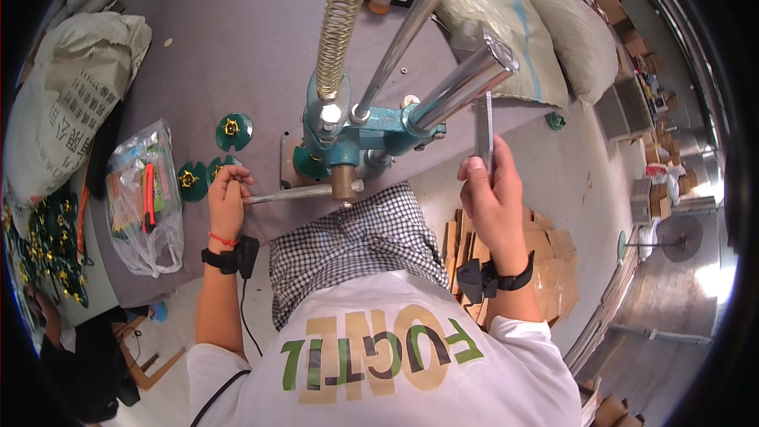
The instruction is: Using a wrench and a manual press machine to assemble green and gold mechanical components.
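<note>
The left hand (228, 199) has its fingers clenched on a thin metal rod (294, 192) lying level under the teal hand press (356, 138) (3 green discs (213, 160) nearby on the worktop (237, 47)), while the right hand (492, 194) grips an upright flat metal bar (485, 130).

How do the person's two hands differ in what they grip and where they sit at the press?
The left hand pinches a thin horizontal metal rod low beside the teal hand press, near green discs. The right hand grips a flat upright metal bar under the thick chrome lever, held higher. Both wrists wear black bands.
</note>
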